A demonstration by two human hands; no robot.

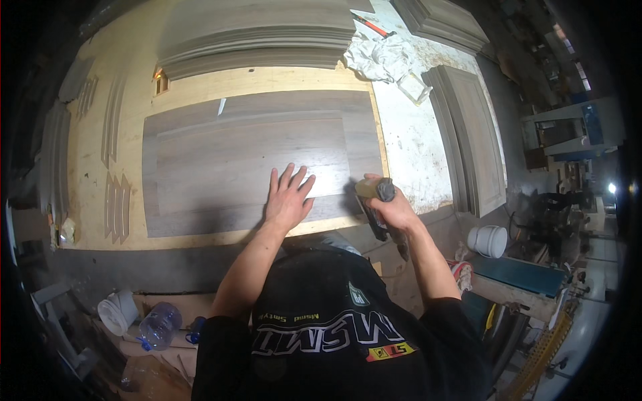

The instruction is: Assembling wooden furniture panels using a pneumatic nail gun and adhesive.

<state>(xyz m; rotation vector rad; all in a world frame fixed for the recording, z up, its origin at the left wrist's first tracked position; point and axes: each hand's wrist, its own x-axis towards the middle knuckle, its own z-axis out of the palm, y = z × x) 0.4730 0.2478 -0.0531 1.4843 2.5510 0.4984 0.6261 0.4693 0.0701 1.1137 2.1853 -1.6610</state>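
Observation:
A grey-brown wood panel (247,154) with a smaller rectangle within its border lies flat on the workbench. My left hand (289,200) rests on its lower middle, palm down and fingers spread, holding nothing. At the panel's right end, my right hand (396,208) is wrapped round the grip of a nail gun (374,189) with a tan and dark body. Whether its nose touches the panel is hidden. A small pale sliver (221,106) lies near the panel's far edge.
Stacked grey panels (261,50) stand beyond. Thin strips (117,207) lie at left. On the right are a crumpled white cloth (381,59), a hammer (373,27) and door panels (465,137). A white bucket (487,241) sits off the bench; a plastic bottle (160,326) is lower left.

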